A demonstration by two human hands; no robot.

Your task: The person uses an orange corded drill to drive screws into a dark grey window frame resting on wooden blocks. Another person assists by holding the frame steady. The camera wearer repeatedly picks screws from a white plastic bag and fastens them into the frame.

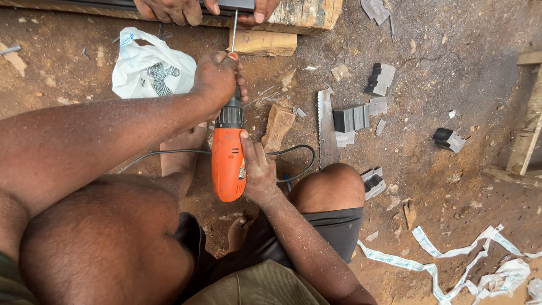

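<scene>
Bare reddish dirt floor [429,73] fills the view, strewn with wood chips and offcuts; I take the orange electric drill [228,164] as landmark. My left hand [217,79] is closed around the drill's black chuck, just above the orange body, fingers curled tight. My right hand [258,172] is wrapped against the right flank of the orange body, thumb laid along the casing. Drill lies between my knees, nose pointing away from me. From the chuck a long thin bit [234,31] runs straight up the view to a timber beam [299,14] at the top edge; whether the tip touches the beam I cannot tell. Another person's hands [175,8] rest on that beam, to either side of the bit, fingers pressed down on its top. Just beyond the chuck, right of the bit, lies a short pale wood block [264,42]. Left of the drill's nose sits a white plastic bag [149,68] holding metal screws. A darker wood wedge [276,127] lies just right of the chuck, and a handsaw blade [326,133] farther right. Grey and black grooved offcuts [353,117] lie beyond the saw. A black cord [293,149] loops out from behind the drill. White printed strapping [451,260] trails well to the lower right.
</scene>
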